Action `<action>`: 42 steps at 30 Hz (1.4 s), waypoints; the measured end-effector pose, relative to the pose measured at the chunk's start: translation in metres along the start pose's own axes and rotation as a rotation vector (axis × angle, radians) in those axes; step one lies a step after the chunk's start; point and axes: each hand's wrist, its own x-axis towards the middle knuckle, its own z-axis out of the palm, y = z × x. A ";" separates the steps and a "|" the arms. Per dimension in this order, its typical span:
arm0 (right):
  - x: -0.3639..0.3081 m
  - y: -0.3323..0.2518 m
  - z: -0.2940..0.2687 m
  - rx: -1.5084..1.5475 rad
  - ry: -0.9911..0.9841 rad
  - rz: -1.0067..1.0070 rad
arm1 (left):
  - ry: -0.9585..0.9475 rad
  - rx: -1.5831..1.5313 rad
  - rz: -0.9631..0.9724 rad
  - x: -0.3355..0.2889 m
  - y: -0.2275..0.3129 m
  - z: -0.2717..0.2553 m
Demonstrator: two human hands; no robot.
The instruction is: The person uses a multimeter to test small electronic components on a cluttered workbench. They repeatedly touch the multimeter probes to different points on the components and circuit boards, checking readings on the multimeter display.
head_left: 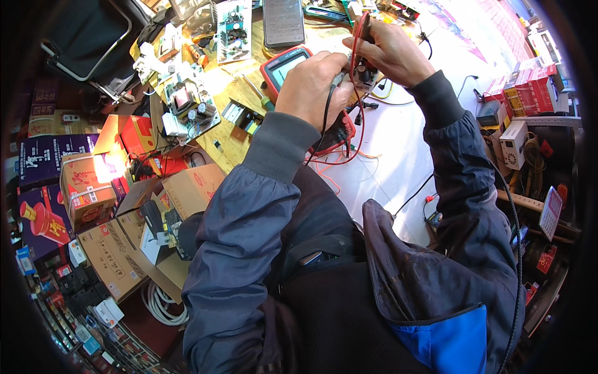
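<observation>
Both my hands are over the wooden bench, close together above a small circuit board (369,76) that they partly cover. My left hand (313,89) is closed on a test probe (338,78), and a black lead runs down from it. My right hand (398,55) pinches another test probe (366,30), whose red lead (352,62) loops down past my left hand. Where the probe tips touch is too small to make out. A red-framed multimeter (288,66) lies under my left hand, its screen partly visible and its dial hidden.
A phone (283,23) lies beyond the multimeter. Circuit boards (234,31) and a larger power board (189,106) crowd the bench's left, near a green-handled screwdriver (265,100). Cardboard boxes (103,258) are stacked at lower left. Red boxes (529,90) stand at right. Loose cables trail below my hands.
</observation>
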 end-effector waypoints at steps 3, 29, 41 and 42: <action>0.000 0.000 0.002 -0.001 0.019 0.011 | 0.002 -0.003 0.011 0.001 -0.002 0.001; 0.001 -0.007 -0.006 -0.004 -0.053 0.067 | -0.011 -0.004 0.001 0.000 -0.005 0.002; 0.001 -0.011 -0.007 0.008 -0.084 0.112 | -0.009 -0.007 0.009 0.000 -0.006 0.002; 0.001 -0.011 -0.007 0.006 -0.088 0.109 | -0.011 -0.010 0.006 0.000 -0.006 0.002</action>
